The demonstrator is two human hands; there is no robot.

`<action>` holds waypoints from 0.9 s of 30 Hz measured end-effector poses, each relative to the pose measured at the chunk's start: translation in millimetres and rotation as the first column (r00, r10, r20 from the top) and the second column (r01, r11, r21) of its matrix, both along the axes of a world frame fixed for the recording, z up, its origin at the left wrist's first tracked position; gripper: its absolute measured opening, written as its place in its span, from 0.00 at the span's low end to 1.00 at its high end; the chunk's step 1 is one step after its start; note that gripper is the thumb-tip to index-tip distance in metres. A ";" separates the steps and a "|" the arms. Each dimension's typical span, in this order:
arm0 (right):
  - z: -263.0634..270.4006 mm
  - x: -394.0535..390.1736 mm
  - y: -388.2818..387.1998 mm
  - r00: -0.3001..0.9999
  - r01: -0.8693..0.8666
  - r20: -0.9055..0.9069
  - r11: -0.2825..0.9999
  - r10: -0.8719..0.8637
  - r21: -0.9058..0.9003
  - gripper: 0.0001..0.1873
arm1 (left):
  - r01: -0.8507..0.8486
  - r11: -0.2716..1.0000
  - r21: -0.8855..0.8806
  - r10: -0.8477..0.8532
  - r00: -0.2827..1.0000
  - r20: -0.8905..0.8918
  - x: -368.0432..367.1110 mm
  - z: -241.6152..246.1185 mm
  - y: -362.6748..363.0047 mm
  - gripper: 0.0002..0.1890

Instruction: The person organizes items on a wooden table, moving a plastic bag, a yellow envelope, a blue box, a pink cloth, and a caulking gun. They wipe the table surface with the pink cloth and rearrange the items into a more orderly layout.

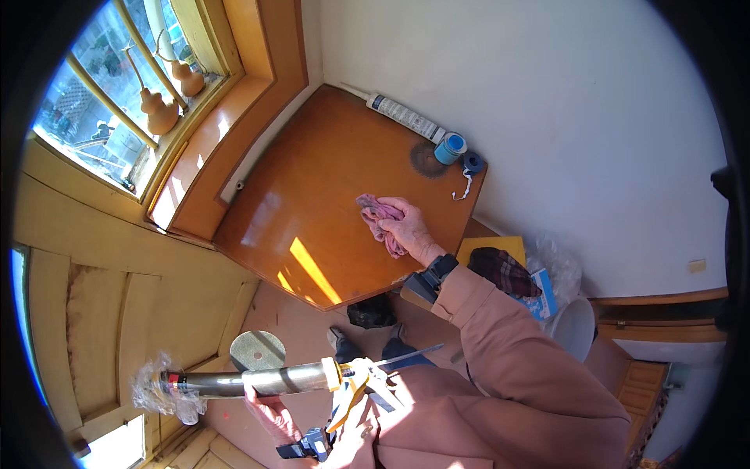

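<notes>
My right hand (pixel 413 234) grips a crumpled pink cloth (pixel 381 224) over the brown wooden tabletop (pixel 316 158). Whether the cloth touches the wood is hard to tell. My left hand (pixel 270 415) supports a caulking gun (pixel 281 381) from below, its fingers around the dark metal barrel. The gun has a yellow collar and a yellow trigger handle, and its thin rod points right, towards my body. Clear plastic film (pixel 170 390) wraps the far left end of the barrel. Just past the barrel shows a round abrasive disc (pixel 258 350) with a centre hole.
Along the wall edge of the tabletop lie a sealant cartridge (pixel 407 117), a circular saw blade (pixel 426 161), a blue can (pixel 450 148) and a dark blue roll (pixel 472 162). Gourds (pixel 159 114) stand on the windowsill. A white bucket (pixel 573 328) and plaid cloth (pixel 504 271) are at right.
</notes>
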State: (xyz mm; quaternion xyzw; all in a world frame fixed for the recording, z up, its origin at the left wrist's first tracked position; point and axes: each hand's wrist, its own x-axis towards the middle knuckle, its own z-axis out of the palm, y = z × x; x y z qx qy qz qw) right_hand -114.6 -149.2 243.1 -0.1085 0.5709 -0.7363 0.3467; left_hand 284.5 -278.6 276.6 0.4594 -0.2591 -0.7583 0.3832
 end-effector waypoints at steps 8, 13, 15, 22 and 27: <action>-29.1 -12.0 6.8 0.714 0.154 -0.650 0.849 0.258 0.506 0.26 | 0.068 0.997 0.022 -0.064 0.991 -0.120 -3.3 5.9 -6.7 0.30; 1.2 -58.6 5.8 0.445 0.474 -0.889 0.812 0.114 0.341 0.24 | 0.060 0.998 0.003 -0.060 0.998 -0.018 -2.9 -10.4 -26.8 0.28; 8.3 -94.8 -2.0 0.354 0.559 -0.932 0.780 0.082 0.281 0.23 | 0.026 0.999 -0.030 -0.025 0.999 0.036 -6.9 -14.0 -28.2 0.26; 11.3 -198.1 -28.3 0.310 0.667 -0.865 0.558 0.395 0.494 0.23 | -0.111 0.993 0.045 0.108 0.992 0.072 -23.1 -17.7 8.8 0.21; 8.4 -217.4 -42.3 0.396 0.658 -0.691 0.339 0.604 0.673 0.20 | -0.139 0.990 0.032 0.136 0.987 0.085 -35.6 -30.4 21.4 0.20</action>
